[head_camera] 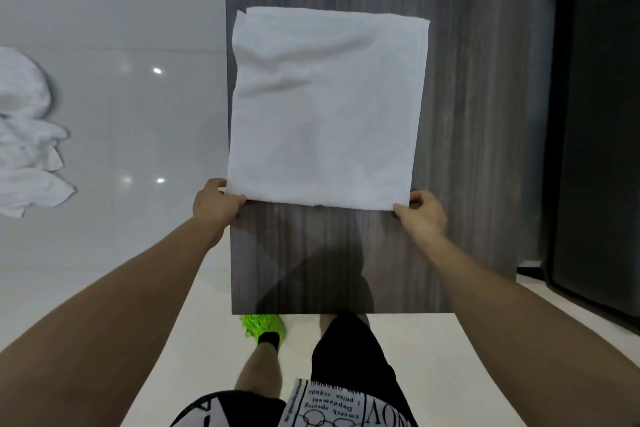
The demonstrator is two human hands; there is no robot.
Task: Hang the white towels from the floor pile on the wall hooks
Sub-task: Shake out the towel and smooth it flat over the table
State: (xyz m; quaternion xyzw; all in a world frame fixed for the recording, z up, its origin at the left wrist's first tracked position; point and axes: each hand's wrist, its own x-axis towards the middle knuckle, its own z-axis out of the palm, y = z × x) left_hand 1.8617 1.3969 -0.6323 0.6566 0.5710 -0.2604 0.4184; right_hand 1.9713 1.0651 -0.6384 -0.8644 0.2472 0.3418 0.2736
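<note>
- White towel [325, 114] hangs flat against the dark wood-grain wall panel [467, 80], pinched at its 2 lower corners.
- Left hand [214, 203] closes thumb and fingers on 1 corner; right hand [424, 215] does likewise on the other.
- Risk, as I judge it: no hook shows, so releasing could drop the cloth if its top edge is not caught.
- Cloth looks soft, folded, lightly rippled near the top.
- More white towels [27, 135] show at the left, on the glossy white wall [121, 28].
</note>
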